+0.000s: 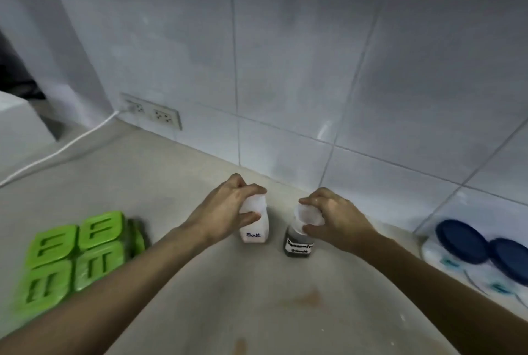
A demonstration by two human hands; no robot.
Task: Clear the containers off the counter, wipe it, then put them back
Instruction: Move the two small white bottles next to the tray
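A small white jar labelled "Salt" [255,229] stands on the beige counter [177,171] near the tiled back wall. My left hand [228,209] grips it around its white lid from above. Just to its right stands a jar of dark contents with a black-lettered label [298,246]. My right hand [334,217] is closed around that jar's white cap. Both jars appear to touch the counter, about a hand's width apart.
Several green-lidded containers [77,254] sit packed together at the left. Two blue-lidded clear tubs [474,251] stand at the right by the wall. A white cable [57,151] runs from a wall socket [151,111] across the counter. Reddish stains [311,297] mark the near counter.
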